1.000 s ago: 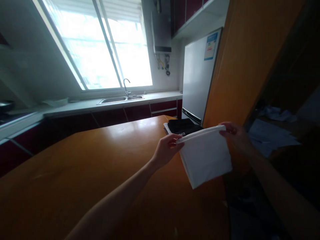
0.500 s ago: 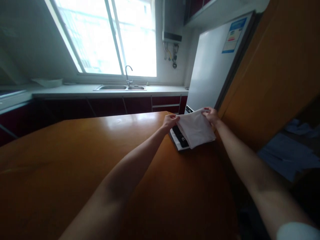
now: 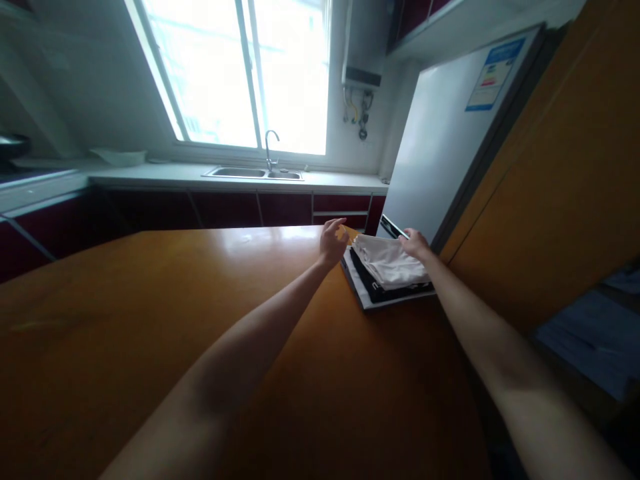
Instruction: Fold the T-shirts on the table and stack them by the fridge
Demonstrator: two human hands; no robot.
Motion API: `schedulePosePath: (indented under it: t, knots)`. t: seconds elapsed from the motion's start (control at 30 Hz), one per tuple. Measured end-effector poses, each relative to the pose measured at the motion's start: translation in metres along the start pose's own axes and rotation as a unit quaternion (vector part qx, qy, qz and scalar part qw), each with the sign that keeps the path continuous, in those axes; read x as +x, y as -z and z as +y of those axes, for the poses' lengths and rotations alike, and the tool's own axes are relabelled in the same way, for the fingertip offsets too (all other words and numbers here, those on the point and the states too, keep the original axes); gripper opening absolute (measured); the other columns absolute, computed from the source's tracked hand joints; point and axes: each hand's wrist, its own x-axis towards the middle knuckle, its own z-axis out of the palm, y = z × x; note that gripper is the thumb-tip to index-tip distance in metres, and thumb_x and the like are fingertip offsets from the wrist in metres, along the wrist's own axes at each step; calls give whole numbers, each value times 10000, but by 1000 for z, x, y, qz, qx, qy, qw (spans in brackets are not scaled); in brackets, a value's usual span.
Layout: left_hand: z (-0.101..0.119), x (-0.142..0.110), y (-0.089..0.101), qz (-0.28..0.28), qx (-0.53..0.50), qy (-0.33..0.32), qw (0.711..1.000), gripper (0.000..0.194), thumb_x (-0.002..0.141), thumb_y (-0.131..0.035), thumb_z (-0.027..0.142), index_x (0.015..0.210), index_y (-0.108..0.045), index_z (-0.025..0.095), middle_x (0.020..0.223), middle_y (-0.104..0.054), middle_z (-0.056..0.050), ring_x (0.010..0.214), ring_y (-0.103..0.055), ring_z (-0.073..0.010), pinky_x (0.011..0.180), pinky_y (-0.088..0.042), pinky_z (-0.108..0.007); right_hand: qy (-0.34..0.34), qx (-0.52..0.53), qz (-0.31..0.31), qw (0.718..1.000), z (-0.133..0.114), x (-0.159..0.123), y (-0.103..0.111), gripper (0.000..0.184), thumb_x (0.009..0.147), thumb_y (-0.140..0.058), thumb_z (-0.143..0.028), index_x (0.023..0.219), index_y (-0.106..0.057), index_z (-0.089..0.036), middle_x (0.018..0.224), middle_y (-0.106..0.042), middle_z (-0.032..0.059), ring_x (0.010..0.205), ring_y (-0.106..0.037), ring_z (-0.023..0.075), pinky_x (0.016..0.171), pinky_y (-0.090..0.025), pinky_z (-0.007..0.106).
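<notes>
A folded white garment [image 3: 393, 262] lies on top of a folded black garment [image 3: 376, 290] with white lettering. Beneath these, a flat layer with a white surface [image 3: 363, 298] and a dark edge rests on the table. To the left of the pile hovers my left hand [image 3: 334, 241], fingers apart and curved, with nothing in them. My right hand [image 3: 415, 244] is at the white garment's far right corner, its thumb and fingers pinched there. Part of that corner is hidden by the hand.
The pile is on the far right part of a brown wooden table [image 3: 240, 287]. A fridge [image 3: 425, 133] and a wooden panel [image 3: 540, 173] stand close on the right. Across the room are a counter with a sink [image 3: 240, 172] and a window [image 3: 285, 73].
The white garment has come down from both hands onto the black one. My left hand has let go and drawn left, its fingers spreading. The view has shifted slightly left.
</notes>
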Motion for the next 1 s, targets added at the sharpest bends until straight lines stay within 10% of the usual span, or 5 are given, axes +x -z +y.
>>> schedulePosePath:
  t: [0.2,0.33,0.6,0.77,1.0]
  knots:
    - [-22,-37,94,-2,98,-68,993,337,829,-521,113,1090,-723,182,1172,-628,-95,925,-649,-179,707,-567,-283,183,-53,-160,968,-27,-67,-28,583,998,-459,-477,1491,-495,-166,1586,-409,141,1485,-329,273,1206,-259,437]
    - [-17,-64,151,-42,129,-56,989,301,853,-528,228,1071,-733,192,1152,-646,-87,931,-657,-189,707,-571,-289,169,-99,-248,949,-42,-103,-36,701,972,-460,-605,1555,-402,-222,1644,-281,143,1521,-225,355,1194,-211,589]
    - [4,-125,250,-132,227,-26,965,370,871,-507,392,1092,-743,211,1165,-707,-85,1041,-682,-243,883,-575,-394,219,9,-33,975,-144,-158,-36,566,1044,-318,-432,1469,-506,-110,1536,-470,173,1471,-350,265,1202,-248,443]
    - [19,-168,290,-157,329,-14,931,476,907,-464,418,1247,-685,168,1300,-682,-119,1237,-616,-274,1086,-464,-450,257,28,-140,956,-200,-248,-80,547,1018,-414,-454,1443,-544,-135,1567,-423,182,1472,-344,283,1192,-248,439]
    - [32,-238,302,-198,479,70,852,570,978,-428,403,1493,-476,164,1593,-392,-133,1500,-312,-295,1210,-257,-530,184,-14,-263,947,-206,-346,-126,554,1013,-424,-424,1510,-460,-180,1634,-296,181,1511,-265,296,1182,-229,503]
